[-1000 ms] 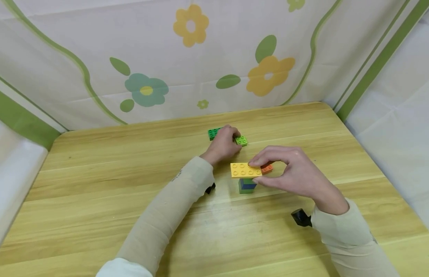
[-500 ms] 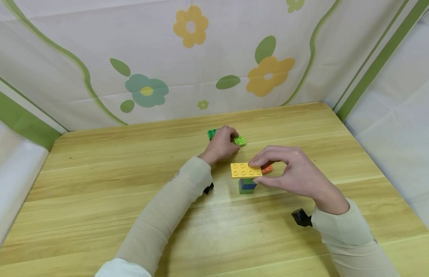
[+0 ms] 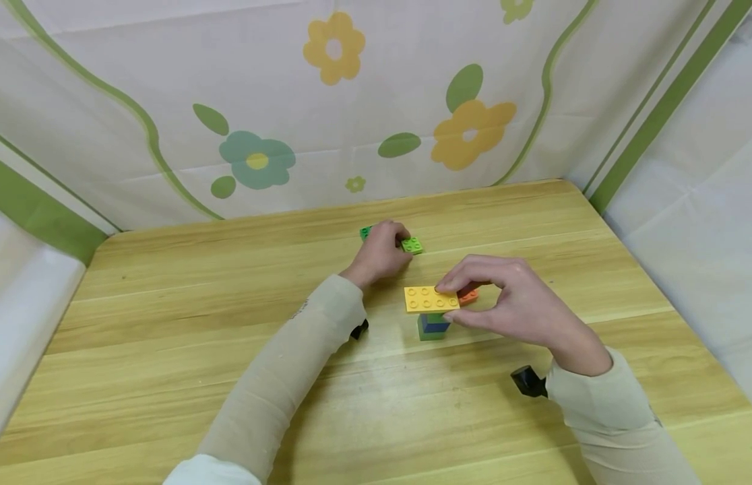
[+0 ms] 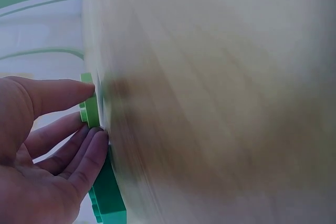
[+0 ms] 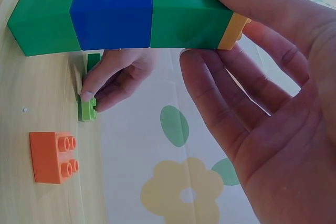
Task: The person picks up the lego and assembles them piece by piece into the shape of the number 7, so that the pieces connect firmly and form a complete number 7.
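My left hand (image 3: 379, 252) pinches a small lime-green toy brick (image 3: 413, 246) low at the far part of the table. Just left of that hand, a dark green brick (image 3: 365, 233) lies partly hidden behind it; the left wrist view shows it by the lower fingers. My right hand (image 3: 521, 303) grips the top of a brick tower, thumb on one side and fingers on the other. This tower has a wide yellow brick (image 3: 421, 301) on top, then a green brick (image 5: 184, 17), a blue brick (image 5: 113, 11) and another green brick (image 5: 47, 17) at the bottom.
An orange brick (image 5: 47, 157) lies on the wooden table (image 3: 170, 337) behind the tower, partly covered by the right hand in the head view. A flower-printed white curtain (image 3: 170, 67) hangs along the table's back edge, with white cloth at both sides.
The left hand has slid slightly left along the table, and the lime-green brick has moved with it. The right hand and the tower have stayed in place.
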{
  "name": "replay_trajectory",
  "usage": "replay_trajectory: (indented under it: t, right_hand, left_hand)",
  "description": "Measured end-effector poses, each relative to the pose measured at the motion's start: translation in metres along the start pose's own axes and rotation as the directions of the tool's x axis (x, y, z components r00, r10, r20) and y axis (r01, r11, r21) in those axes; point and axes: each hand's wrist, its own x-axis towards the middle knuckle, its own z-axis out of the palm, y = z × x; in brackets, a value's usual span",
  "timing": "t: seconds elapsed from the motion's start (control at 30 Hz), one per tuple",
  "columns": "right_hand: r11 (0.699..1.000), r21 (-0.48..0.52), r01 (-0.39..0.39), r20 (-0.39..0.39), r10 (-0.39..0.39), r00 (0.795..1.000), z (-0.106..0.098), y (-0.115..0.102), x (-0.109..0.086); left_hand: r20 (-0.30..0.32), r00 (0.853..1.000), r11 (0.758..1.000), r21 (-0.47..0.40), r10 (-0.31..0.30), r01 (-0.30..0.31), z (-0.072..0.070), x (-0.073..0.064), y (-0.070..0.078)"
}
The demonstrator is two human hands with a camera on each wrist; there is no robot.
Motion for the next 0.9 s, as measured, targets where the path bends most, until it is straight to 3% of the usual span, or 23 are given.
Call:
replay_trajectory:
  t: [0.6,0.9]
  right_hand:
    - [1.0,0.018,-0.01,0.018,0.009,1.0,0.001,0.0,0.0]
    - [1.0,0.022,-0.022,0.028,0.021,0.999,0.001,-0.001,0.0]
  left_hand:
    - [-0.013,0.998,0.997,-0.043,-0.06,0.059,-0.01,-0.006,-0.011]
    - [-0.014,0.999,0.998,-0.033,-0.052,0.052,-0.01,-0.005,-0.012]
